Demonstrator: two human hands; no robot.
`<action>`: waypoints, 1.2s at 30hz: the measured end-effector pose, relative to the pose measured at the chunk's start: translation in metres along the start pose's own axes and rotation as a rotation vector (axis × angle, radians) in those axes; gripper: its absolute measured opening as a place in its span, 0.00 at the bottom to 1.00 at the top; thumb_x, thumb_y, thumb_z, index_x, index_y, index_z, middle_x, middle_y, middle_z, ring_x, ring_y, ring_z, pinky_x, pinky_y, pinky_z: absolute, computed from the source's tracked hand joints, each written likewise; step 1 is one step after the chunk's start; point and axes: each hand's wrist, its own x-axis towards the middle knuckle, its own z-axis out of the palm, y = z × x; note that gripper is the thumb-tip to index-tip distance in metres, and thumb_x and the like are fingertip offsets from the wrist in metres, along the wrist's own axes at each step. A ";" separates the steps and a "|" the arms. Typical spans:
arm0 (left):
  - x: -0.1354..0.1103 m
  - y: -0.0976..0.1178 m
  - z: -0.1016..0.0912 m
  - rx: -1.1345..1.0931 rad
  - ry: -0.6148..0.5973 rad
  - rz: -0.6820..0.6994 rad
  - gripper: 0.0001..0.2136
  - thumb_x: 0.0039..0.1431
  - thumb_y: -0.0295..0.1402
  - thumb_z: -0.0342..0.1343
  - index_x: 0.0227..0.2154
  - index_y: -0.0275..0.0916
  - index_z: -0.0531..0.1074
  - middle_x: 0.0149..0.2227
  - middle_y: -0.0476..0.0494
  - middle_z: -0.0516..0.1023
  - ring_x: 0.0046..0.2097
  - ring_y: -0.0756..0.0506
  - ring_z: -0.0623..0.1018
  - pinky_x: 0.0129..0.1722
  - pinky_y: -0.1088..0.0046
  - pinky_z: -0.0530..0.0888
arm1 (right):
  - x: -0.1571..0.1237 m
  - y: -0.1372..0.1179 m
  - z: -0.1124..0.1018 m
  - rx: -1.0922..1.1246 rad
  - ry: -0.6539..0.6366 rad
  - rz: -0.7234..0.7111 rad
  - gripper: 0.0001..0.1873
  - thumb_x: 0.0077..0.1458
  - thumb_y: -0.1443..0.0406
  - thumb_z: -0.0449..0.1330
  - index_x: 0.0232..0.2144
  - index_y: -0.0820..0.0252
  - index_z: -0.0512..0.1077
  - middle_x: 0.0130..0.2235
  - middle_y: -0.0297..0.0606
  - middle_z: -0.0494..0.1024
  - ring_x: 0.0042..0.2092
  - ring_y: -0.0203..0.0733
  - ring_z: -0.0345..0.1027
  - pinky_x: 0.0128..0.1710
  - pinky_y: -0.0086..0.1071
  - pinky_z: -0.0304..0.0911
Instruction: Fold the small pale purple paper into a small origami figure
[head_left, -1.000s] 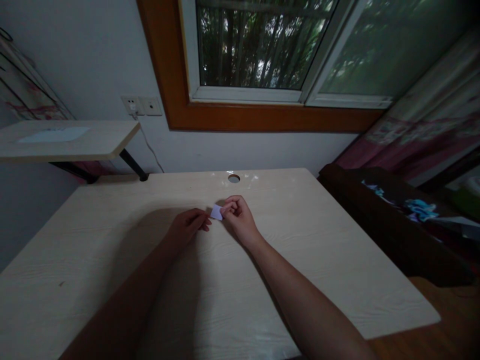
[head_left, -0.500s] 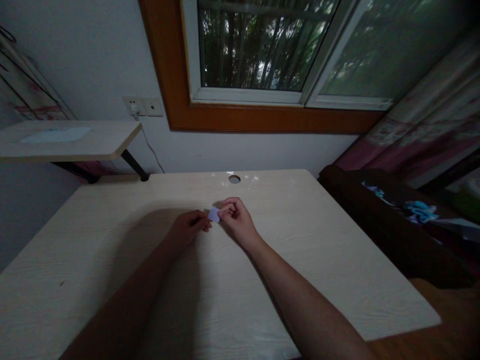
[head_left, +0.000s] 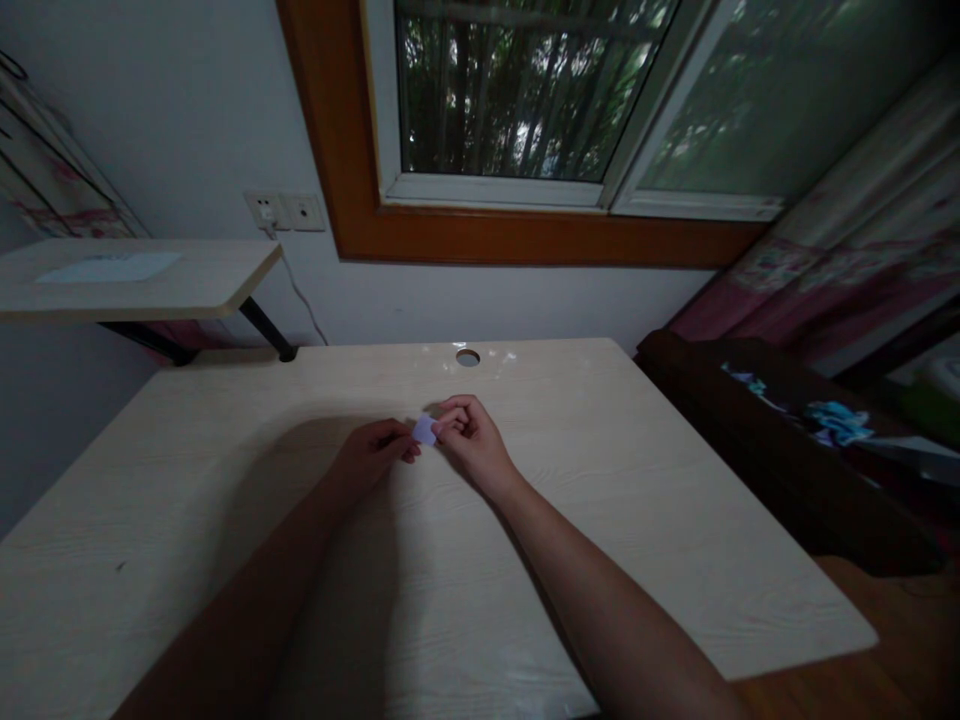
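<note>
A small pale paper piece (head_left: 424, 430) is being held just above the middle of a light wooden desk (head_left: 675, 520), caught between the fingertips of two bare hands. The right hand (head_left: 471, 445) is curling over the paper's right edge, thumb and forefinger pinching it. The left hand (head_left: 373, 455) is closing on the left edge, its fingers drawn together; whether it is truly gripping or only touching the paper is hard to tell in the dim light. Both forearms are reaching in from the near edge of the desk. Behind the hands, a round cable hole (head_left: 467, 357) is showing near the desk's far edge, below a wood-framed window (head_left: 525, 120). A side shelf (head_left: 150, 285) is jutting out at the left, under two wall sockets (head_left: 285, 211).

Working so small a scrap well likely calls for keeping the fingertips close to the edges, the pressure light and even, and both wrists steadied low over the desk.
</note>
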 end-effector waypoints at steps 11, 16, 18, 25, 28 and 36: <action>-0.002 0.004 -0.001 0.206 -0.019 0.064 0.10 0.58 0.37 0.55 0.29 0.36 0.75 0.30 0.45 0.80 0.34 0.47 0.78 0.38 0.72 0.72 | -0.003 0.000 -0.001 -0.097 -0.026 0.001 0.15 0.52 0.62 0.65 0.42 0.55 0.68 0.31 0.32 0.75 0.31 0.36 0.69 0.33 0.31 0.62; -0.001 0.001 -0.002 0.265 -0.001 0.055 0.12 0.60 0.39 0.53 0.29 0.37 0.75 0.29 0.47 0.80 0.32 0.48 0.77 0.36 0.74 0.71 | -0.004 0.003 -0.001 -0.116 -0.065 0.007 0.15 0.53 0.63 0.65 0.43 0.54 0.68 0.32 0.32 0.75 0.31 0.35 0.68 0.32 0.30 0.61; -0.001 0.001 -0.002 0.285 -0.015 0.068 0.12 0.60 0.38 0.53 0.28 0.37 0.75 0.29 0.47 0.80 0.32 0.48 0.77 0.36 0.74 0.70 | -0.004 0.004 -0.001 -0.125 -0.087 0.018 0.17 0.53 0.63 0.65 0.44 0.54 0.67 0.33 0.32 0.75 0.30 0.35 0.68 0.31 0.29 0.61; -0.002 0.001 0.000 0.458 -0.073 0.077 0.10 0.57 0.35 0.53 0.25 0.37 0.75 0.26 0.48 0.78 0.30 0.48 0.74 0.33 0.75 0.67 | -0.006 0.003 0.003 -0.212 -0.160 -0.029 0.19 0.50 0.68 0.64 0.45 0.55 0.67 0.33 0.31 0.74 0.32 0.35 0.68 0.34 0.30 0.63; -0.002 0.000 0.000 0.501 -0.071 0.085 0.10 0.57 0.34 0.52 0.24 0.36 0.73 0.24 0.49 0.76 0.29 0.49 0.73 0.31 0.75 0.65 | -0.007 0.001 0.003 -0.239 -0.169 -0.035 0.19 0.50 0.69 0.64 0.45 0.56 0.68 0.31 0.31 0.74 0.31 0.34 0.68 0.33 0.30 0.63; -0.002 -0.002 -0.002 0.430 -0.065 0.079 0.11 0.58 0.36 0.52 0.25 0.37 0.73 0.24 0.48 0.76 0.27 0.49 0.73 0.30 0.75 0.66 | -0.007 0.002 0.002 -0.247 -0.154 -0.038 0.16 0.51 0.67 0.64 0.43 0.55 0.68 0.30 0.30 0.73 0.30 0.34 0.67 0.32 0.30 0.63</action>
